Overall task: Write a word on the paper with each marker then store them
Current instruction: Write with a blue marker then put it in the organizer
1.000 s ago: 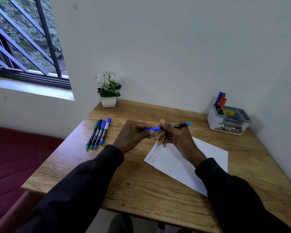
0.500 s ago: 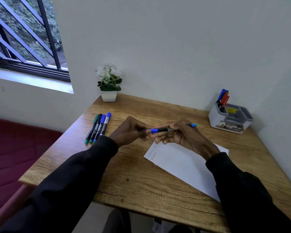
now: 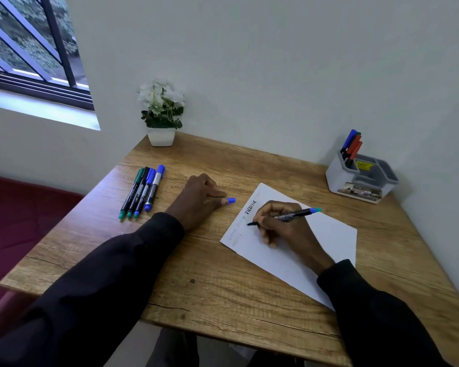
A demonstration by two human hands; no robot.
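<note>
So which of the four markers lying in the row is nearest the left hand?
The rightmost marker, blue-capped with the only silver barrel, lies closest to the left hand.

Source: daylight from the window (image 3: 32, 49), far left; sill (image 3: 51, 112) blown out with a bluish cast.
Level: moderate, even, no hard glare.
Table (image 3: 223, 287): pale sheen at the far left, soft shadows only.
Paper (image 3: 337, 242): bright; faint writing barely legible.
Sleeves (image 3: 104, 300): near-black, detail lost.
Edges: wide-angle bowing of table and window bars.
Focus: mostly sharp, slight softness overall.
</note>
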